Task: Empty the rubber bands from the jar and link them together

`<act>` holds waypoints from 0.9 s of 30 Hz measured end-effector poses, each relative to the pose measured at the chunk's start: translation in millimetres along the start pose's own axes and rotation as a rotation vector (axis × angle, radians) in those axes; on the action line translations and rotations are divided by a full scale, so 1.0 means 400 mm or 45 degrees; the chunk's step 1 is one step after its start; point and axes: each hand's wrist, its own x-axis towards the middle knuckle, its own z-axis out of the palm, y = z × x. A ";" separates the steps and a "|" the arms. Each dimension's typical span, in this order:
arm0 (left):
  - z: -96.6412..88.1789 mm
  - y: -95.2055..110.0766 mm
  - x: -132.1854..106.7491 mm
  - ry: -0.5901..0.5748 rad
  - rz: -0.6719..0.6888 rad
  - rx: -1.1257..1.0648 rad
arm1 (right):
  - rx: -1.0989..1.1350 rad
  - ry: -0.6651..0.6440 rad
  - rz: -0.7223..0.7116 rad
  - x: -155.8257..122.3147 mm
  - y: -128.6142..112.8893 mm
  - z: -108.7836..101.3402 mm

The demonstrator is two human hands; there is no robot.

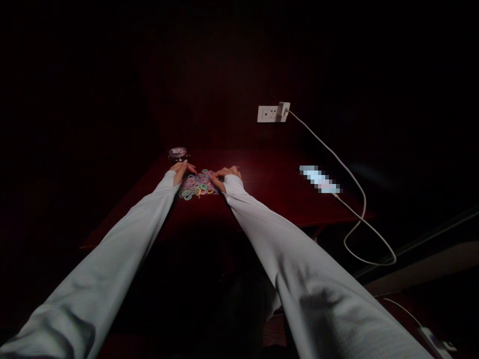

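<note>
A heap of several small coloured elastic rings (196,185) lies on a dark red table (269,199). My left hand (181,169) rests at the heap's left edge, fingers stretched toward the rings. Just behind that hand stands a small clear round container (177,153). At the heap's right edge, my right hand (226,174) has its fingers curled down onto the rings in a pinch. What it grips is too small to make out. Both arms wear long pale sleeves.
A white wall socket (268,113) with a plugged-in charger (283,110) sits on the dark back wall. Its white cable (355,199) runs down to a blurred-out phone (320,180) on the table's right side and loops off the edge. The room is very dark.
</note>
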 end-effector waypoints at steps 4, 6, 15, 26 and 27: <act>-0.020 -0.011 0.022 -0.027 -0.166 -0.191 | 0.013 0.008 -0.013 -0.002 0.004 0.005; -0.042 -0.010 0.030 -0.026 -0.300 -0.278 | 0.020 0.016 -0.022 -0.004 0.007 0.007; -0.043 0.078 -0.014 -0.114 -0.458 -0.623 | 0.009 0.029 -0.046 -0.008 0.009 0.013; -0.040 0.109 -0.030 -0.231 -0.532 -0.884 | 0.017 0.019 -0.119 -0.008 0.016 0.018; -0.039 0.104 -0.028 -0.243 -0.498 -0.867 | 0.011 0.017 -0.126 -0.008 0.016 0.019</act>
